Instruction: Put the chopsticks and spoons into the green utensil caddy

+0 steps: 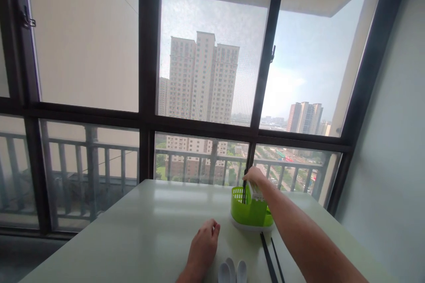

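Observation:
My right hand (255, 174) reaches over a green utensil holder (247, 213) with a latticed side and a white base. Its fingers are closed around dark chopsticks (244, 192), whose lower ends are inside the holder's left compartment. My left hand (205, 241) rests on the table, fingers curled together, with nothing visible in it. Just right of that hand lie several white spoons (232, 270), cut off by the bottom edge. Black chopsticks (269, 260) lie on the table in front of the holder, beside my right forearm.
The pale, glossy table (133, 230) reaches to a dark-framed window (203, 123). A railing and tall buildings stand outside. A plain wall (385, 150) bounds the right side.

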`<action>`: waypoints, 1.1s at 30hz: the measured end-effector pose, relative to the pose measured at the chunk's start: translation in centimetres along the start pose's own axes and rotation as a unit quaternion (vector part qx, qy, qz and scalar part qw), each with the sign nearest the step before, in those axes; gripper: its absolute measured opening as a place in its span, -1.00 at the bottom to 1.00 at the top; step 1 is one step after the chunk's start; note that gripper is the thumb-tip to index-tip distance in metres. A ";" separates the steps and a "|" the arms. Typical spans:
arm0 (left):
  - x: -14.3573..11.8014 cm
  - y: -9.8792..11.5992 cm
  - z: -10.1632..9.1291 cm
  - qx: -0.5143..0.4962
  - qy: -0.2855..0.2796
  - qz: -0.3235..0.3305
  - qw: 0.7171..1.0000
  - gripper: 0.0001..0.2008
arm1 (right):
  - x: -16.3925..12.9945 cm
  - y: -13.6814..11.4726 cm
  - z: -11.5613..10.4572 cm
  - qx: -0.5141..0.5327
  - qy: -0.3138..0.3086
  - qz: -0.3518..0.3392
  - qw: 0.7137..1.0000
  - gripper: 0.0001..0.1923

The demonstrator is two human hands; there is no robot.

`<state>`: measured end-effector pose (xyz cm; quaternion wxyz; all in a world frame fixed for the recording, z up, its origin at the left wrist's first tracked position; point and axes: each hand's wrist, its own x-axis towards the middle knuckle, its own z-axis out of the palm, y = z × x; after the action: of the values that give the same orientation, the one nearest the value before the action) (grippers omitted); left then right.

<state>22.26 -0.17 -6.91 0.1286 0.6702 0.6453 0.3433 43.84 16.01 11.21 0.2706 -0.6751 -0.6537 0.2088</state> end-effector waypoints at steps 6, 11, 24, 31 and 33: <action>0.3 -0.1 0.3 -0.012 -0.006 0.001 1.000 -0.68 | -2.3 1.2 -3.4 -0.039 0.065 -0.067 0.995 -0.83; 0.3 0.1 0.4 -0.012 -0.012 0.008 1.000 -0.70 | -3.1 2.0 -4.6 -0.047 0.052 -0.100 0.993 -0.70; -0.1 0.1 0.3 -0.008 0.000 0.000 1.000 -0.71 | 1.6 -0.5 -0.7 -0.009 0.003 -0.017 1.000 -0.84; -0.1 0.1 0.4 -0.014 0.001 0.000 1.000 -0.71 | 2.0 -0.1 -0.4 0.012 -0.012 0.012 1.000 -0.87; -0.1 0.1 0.4 -0.015 0.000 0.002 1.000 -0.71 | 2.0 0.0 -0.4 0.014 -0.015 0.013 1.000 -0.87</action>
<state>22.61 -0.16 -7.20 0.1379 0.6694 0.6388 0.3533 44.20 17.93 11.66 0.2676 -0.6764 -0.6460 0.2315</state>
